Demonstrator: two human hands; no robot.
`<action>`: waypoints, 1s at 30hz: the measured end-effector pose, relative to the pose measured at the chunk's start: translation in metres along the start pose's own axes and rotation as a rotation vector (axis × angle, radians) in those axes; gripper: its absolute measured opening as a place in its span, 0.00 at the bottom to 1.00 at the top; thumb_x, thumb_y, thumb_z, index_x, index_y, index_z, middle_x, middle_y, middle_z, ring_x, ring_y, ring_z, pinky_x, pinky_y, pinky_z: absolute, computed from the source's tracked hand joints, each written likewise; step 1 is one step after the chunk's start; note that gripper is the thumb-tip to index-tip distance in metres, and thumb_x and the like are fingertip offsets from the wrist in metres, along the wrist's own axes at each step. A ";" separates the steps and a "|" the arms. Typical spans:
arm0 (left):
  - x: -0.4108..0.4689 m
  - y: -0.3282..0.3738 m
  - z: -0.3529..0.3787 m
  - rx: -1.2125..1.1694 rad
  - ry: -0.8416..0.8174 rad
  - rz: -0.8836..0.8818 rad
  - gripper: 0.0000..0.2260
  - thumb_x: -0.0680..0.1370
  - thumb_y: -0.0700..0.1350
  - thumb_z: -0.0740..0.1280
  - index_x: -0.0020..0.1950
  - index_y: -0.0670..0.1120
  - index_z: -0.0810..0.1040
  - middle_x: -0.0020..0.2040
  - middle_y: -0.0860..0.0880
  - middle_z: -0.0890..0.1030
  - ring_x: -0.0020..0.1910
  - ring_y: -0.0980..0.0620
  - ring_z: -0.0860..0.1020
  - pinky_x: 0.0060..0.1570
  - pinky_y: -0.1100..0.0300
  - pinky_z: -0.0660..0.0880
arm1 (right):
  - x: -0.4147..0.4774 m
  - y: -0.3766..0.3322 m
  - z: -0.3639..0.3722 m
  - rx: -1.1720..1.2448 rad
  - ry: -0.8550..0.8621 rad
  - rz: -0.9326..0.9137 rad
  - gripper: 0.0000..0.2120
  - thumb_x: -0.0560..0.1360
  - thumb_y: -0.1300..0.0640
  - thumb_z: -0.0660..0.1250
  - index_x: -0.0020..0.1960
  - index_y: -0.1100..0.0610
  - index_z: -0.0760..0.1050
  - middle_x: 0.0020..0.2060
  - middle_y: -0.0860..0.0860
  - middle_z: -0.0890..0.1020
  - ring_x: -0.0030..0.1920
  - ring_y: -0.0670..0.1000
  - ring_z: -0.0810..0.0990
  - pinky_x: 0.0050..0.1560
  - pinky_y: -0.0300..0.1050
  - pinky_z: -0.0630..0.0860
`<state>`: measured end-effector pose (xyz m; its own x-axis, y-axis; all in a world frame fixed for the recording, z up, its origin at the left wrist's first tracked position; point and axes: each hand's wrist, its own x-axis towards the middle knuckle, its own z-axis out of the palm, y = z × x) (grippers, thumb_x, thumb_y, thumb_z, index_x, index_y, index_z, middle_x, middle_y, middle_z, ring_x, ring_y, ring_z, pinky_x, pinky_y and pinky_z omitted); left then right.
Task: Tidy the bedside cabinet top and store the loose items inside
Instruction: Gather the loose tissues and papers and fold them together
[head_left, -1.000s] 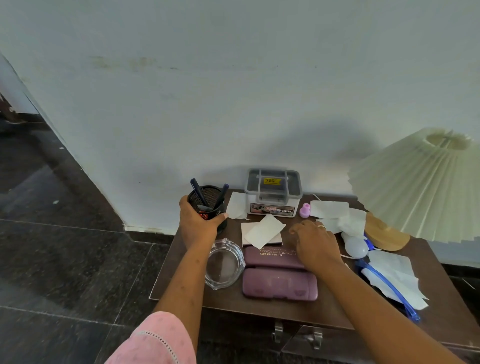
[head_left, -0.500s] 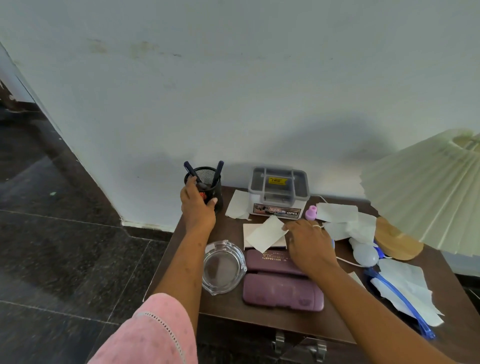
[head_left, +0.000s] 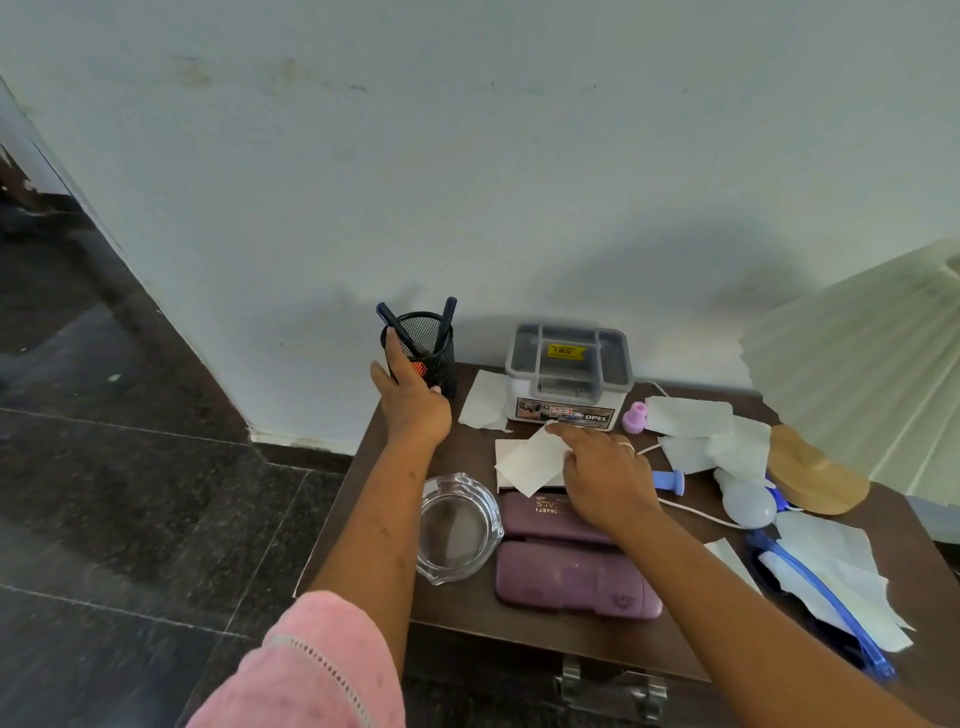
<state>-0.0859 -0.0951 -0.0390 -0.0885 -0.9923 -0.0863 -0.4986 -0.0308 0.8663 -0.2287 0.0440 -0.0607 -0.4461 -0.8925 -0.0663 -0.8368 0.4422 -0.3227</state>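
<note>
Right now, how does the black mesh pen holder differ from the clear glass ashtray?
The black mesh pen holder is tall, dark; the clear glass ashtray is low, wide and see-through. The pen holder contains dark pens and the left hand grips it; the ashtray looks empty and no hand holds it. Both are round, open-topped and at the left of the brown cabinet top.

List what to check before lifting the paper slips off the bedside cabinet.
1. Left hand grips black mesh pen holder: ok.
2. Holder upright, dark pens inside: ok.
3. Right hand touches white paper slip: ok; pinch: cannot tell.
4. Grey plastic box lid on: ok.
5. Brown wooden cabinet top cleared: not ok; clear glass ashtray and purple cases lie there.
</note>
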 end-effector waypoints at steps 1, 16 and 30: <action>-0.006 0.002 0.000 -0.001 0.038 -0.021 0.38 0.77 0.32 0.60 0.76 0.58 0.43 0.78 0.42 0.42 0.72 0.39 0.63 0.67 0.51 0.66 | 0.000 -0.002 0.001 0.019 -0.015 0.034 0.21 0.79 0.54 0.53 0.71 0.40 0.62 0.66 0.51 0.74 0.64 0.59 0.70 0.62 0.56 0.67; -0.085 0.042 0.020 0.314 -0.557 0.143 0.30 0.75 0.43 0.68 0.74 0.51 0.60 0.72 0.46 0.62 0.68 0.45 0.67 0.66 0.51 0.69 | -0.025 -0.015 -0.036 0.488 0.111 0.014 0.15 0.73 0.69 0.59 0.47 0.58 0.82 0.52 0.55 0.80 0.54 0.53 0.78 0.55 0.42 0.73; -0.201 0.068 0.026 -0.375 -0.734 -0.330 0.10 0.75 0.35 0.67 0.56 0.44 0.77 0.47 0.46 0.82 0.45 0.48 0.80 0.35 0.53 0.80 | -0.115 0.113 -0.097 0.596 0.013 0.207 0.15 0.77 0.64 0.59 0.59 0.51 0.76 0.50 0.54 0.80 0.51 0.55 0.78 0.49 0.43 0.75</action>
<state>-0.1240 0.1052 0.0244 -0.5849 -0.6031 -0.5423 -0.2922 -0.4670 0.8346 -0.3028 0.2055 0.0025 -0.5866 -0.7912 -0.1733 -0.4138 0.4767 -0.7756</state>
